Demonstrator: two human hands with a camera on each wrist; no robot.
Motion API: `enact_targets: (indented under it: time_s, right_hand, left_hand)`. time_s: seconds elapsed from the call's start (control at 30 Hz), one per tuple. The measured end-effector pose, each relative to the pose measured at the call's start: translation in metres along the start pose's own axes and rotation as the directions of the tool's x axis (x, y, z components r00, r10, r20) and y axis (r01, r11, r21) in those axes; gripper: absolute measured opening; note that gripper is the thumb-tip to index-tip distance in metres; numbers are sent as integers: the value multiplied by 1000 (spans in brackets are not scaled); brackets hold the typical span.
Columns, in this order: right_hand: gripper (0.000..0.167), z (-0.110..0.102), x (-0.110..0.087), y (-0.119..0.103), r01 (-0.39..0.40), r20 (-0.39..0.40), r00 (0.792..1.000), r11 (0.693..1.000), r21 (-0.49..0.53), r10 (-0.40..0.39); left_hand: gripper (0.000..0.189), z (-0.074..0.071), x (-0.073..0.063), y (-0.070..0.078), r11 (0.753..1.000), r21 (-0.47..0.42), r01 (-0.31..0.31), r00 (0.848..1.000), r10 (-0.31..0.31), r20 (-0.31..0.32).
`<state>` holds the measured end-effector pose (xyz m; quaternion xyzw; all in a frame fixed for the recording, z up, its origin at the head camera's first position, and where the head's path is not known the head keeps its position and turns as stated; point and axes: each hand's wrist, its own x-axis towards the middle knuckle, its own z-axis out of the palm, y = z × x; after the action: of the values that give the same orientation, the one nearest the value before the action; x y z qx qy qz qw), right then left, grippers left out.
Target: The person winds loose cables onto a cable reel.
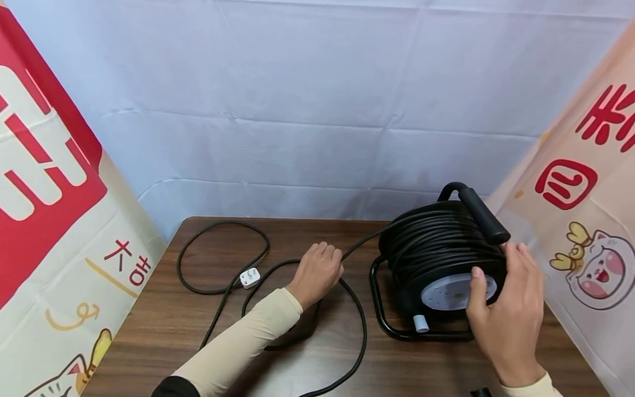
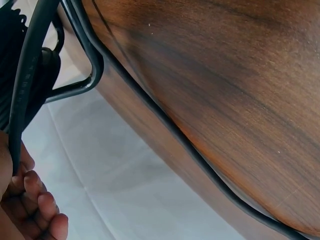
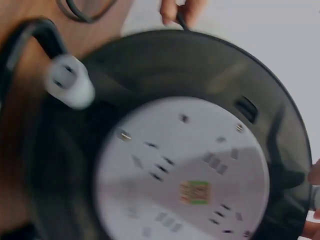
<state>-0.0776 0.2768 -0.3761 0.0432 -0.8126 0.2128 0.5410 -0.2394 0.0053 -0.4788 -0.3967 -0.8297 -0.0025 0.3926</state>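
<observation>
A black cable reel (image 1: 439, 240) stands on its tubular frame at the right of the table, wound with many turns of black cable. From its left side a length of cable (image 1: 364, 241) runs to my left hand (image 1: 317, 273), which grips it between thumb and fingers. In the left wrist view the cable (image 2: 22, 90) passes into those curled fingers. My right hand (image 1: 516, 320) is at the reel's right side, fingers extended by the rim and thumb over the pale socket plate (image 1: 446, 292). A white knob (image 3: 70, 82) sticks out near the drum's edge.
Loose cable loops (image 1: 364, 325) lie across the wooden table (image 1: 149, 309), with a white plug (image 1: 249, 278) among them at the left. The reel's carrying handle (image 1: 483, 215) rises above the drum. Printed cloths hang at both sides, and a pale cloth (image 1: 307, 110) hangs behind.
</observation>
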Motion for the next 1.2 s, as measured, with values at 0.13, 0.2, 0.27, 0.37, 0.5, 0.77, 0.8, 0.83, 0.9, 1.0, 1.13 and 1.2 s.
enact_targets:
  time_s: [0.13, 0.2, 0.27, 0.37, 0.5, 0.77, 0.8, 0.83, 0.9, 1.0, 1.13, 1.2]
  right_hand:
    - [56, 4, -13, -11, 40, -118, 992, 998, 49, -34]
    - [56, 5, -18, -15, 43, -138, 990, 997, 62, -34]
    - [56, 5, -22, -15, 44, -140, 990, 997, 61, -35]
    - [53, 7, -26, -18, 45, -166, 985, 998, 53, -36]
    - [51, 10, -33, -21, 42, -184, 982, 999, 29, -36]
    - [53, 14, -51, -9, 35, -55, 998, 999, 5, -35]
    - [54, 14, -54, -8, 32, -43, 999, 999, -1, -32]
    - [55, 14, -58, -6, 28, -30, 999, 1000, -8, -28]
    - [56, 15, -65, -4, 23, -13, 1000, 1000, -18, -23]
    - [56, 14, -73, -2, 19, -8, 1000, 999, -32, -20]
    - [55, 15, -80, -1, 8, -23, 1000, 1000, -30, -9]
    - [55, 16, -84, 0, -2, -21, 1000, 1000, -30, 1]
  left_hand:
    - [18, -1, 0, 0, 1000, 16, 0, 1000, 0, -5]
    - [18, -1, 0, 1, 1000, 20, -3, 1000, 4, -19]
    - [18, -1, 1, 1, 1000, 22, -4, 1000, 5, -26]
    - [18, 0, 1, 1, 1000, 15, -8, 999, 9, -53]
    - [18, 1, 1, 1, 1000, 6, -13, 997, 13, -80]
    - [18, 0, 2, 0, 1000, 8, -1, 997, 2, -76]
    - [18, 0, 2, 0, 1000, 7, -1, 998, 1, -70]
    - [17, -1, 1, 0, 1000, 8, -2, 998, 3, -66]
    - [17, -1, 1, 0, 1000, 10, -3, 998, 4, -56]
    - [16, -1, 1, 0, 1000, 13, -4, 999, 4, -44]
    - [16, -1, 1, -1, 1000, 4, -1, 999, 1, -42]
    - [16, 0, 1, -1, 1000, -8, 0, 999, -1, -46]
